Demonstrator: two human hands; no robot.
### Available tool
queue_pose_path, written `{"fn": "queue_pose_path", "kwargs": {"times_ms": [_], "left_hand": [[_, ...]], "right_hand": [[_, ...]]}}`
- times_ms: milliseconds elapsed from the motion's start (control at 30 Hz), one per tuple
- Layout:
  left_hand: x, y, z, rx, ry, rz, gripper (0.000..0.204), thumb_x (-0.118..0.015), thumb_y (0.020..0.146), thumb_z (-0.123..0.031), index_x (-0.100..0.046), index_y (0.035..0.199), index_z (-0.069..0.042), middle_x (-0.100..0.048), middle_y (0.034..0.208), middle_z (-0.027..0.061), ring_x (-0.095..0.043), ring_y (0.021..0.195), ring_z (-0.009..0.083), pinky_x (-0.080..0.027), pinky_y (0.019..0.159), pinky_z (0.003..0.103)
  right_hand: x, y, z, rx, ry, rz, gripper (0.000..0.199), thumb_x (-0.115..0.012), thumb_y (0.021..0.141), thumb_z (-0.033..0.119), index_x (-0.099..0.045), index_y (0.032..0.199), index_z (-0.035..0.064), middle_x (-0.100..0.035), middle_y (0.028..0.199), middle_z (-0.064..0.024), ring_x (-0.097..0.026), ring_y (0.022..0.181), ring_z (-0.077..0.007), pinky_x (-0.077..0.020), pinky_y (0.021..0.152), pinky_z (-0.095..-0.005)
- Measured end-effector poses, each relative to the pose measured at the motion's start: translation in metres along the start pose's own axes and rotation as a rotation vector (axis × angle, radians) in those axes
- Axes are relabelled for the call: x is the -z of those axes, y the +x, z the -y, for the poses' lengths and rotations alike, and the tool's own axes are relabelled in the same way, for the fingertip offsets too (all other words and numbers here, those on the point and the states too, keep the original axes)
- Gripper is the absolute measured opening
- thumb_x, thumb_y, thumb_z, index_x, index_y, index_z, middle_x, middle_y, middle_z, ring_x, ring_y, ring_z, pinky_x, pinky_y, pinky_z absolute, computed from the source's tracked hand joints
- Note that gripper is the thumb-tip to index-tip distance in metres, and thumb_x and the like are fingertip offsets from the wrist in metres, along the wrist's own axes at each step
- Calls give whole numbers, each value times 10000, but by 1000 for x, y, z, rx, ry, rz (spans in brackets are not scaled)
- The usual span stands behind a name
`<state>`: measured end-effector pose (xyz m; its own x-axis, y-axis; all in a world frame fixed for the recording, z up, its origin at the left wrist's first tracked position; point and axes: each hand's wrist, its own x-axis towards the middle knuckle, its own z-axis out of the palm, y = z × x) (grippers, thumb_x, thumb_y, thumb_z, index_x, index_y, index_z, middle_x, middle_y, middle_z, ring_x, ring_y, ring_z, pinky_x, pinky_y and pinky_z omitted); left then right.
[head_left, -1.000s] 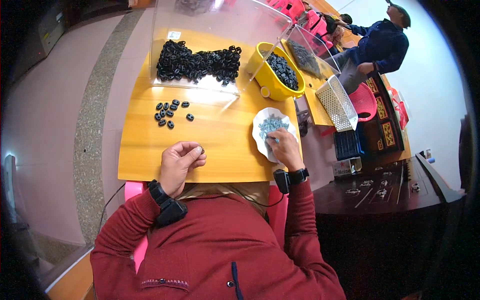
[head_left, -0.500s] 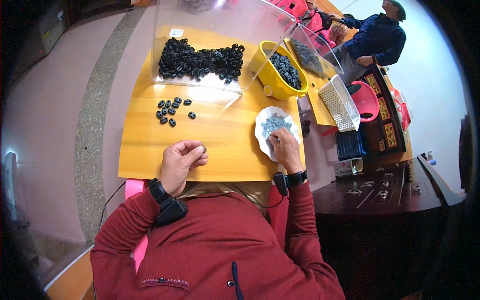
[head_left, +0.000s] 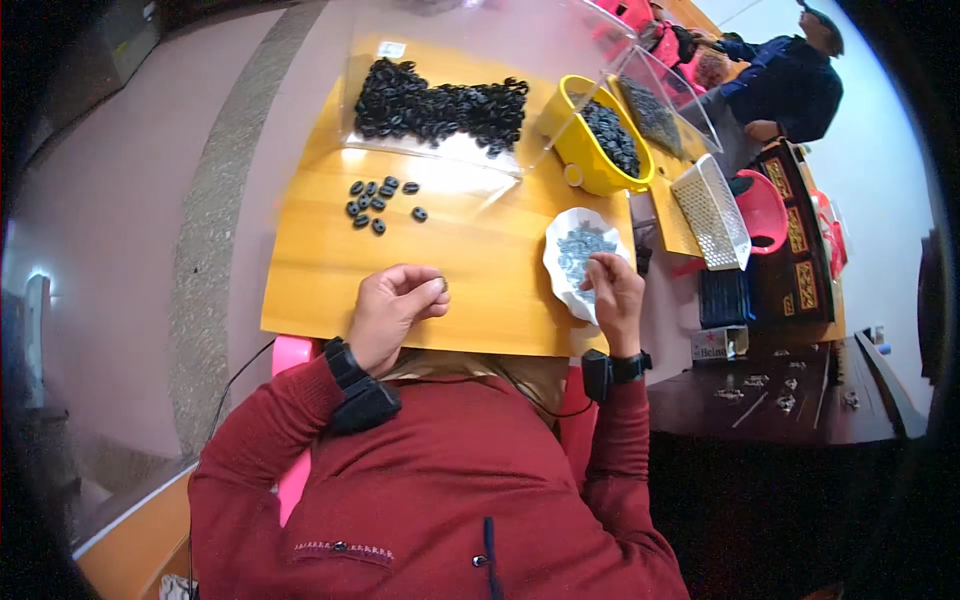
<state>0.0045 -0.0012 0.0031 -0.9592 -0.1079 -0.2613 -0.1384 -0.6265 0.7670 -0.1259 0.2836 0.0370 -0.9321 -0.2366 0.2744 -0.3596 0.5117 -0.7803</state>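
Right hand, drawn toward right rim of white plate, pale clear pieces inside — fingers curled, grip unclear — left hand still pinching small dark piece

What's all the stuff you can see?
Table: one, yellow wood, middle
Loose pieces: about eleven, black, table's left
Bin: one, clear, table's far side
Heaped pieces: lots, black, in bin
Tub: one, yellow, right of bin
Tub pieces: lots, dark, in tub
Plate: one, white, table's right edge
Small bits: lots, pale bluish, on plate
Basket: one, white, right of table
Plastic thing: one, pink, beside basket
Panelled furniture: one, dark, far right
Capped person: one, dark clothes, top right
Wrist devices: two, black, one per wrist
Left hand: one, bare, pinching small piece
Right hand: one, bare, by plate
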Motion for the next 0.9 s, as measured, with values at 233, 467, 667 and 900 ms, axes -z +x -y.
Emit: {"fn": "queue_pose_path", "kwargs": {"times_ms": [233, 467, 667, 900], "left_hand": [[2, 1, 2, 14, -11, 25, 153, -618, 890, -60, -587, 1012, 26, -647, 877, 79, -636, 774, 130, -542, 739, 252], [1, -1, 0, 26, -20, 19, 164, -617, 890, -61, -585, 1026, 25, -648, 898, 75, -642, 791, 128, -549, 738, 245], [4, 1, 2, 13, -43, 27, 172, -608, 888, -42, -577, 1036, 40, -648, 904, 86, -647, 792, 130, -556, 738, 239], [3, 1, 2, -3, -19, 29, 166, -597, 893, -43, -575, 1034, 42, -647, 893, 90, -647, 794, 137, -552, 752, 257]], "right_hand": [[-71, -20, 58, -166, 641, 350, 108, -569, 925, 87, -609, 937, -13, -599, 758, -35, -586, 643, -110, -521, 647, -245], [-121, -23, 56, -253, 762, 544, 117, -613, 906, 91, -615, 947, -18, -642, 838, -28, -593, 719, -87, -500, 662, -224], [-129, -26, 54, -295, 887, 499, 106, -602, 915, 95, -619, 945, -5, -640, 839, -23, -586, 731, -78, -489, 667, -213], [-131, -28, 55, -268, 877, 513, 106, -580, 931, 108, -608, 941, 6, -619, 831, -10, -571, 724, -71, -479, 661, -204]]}}
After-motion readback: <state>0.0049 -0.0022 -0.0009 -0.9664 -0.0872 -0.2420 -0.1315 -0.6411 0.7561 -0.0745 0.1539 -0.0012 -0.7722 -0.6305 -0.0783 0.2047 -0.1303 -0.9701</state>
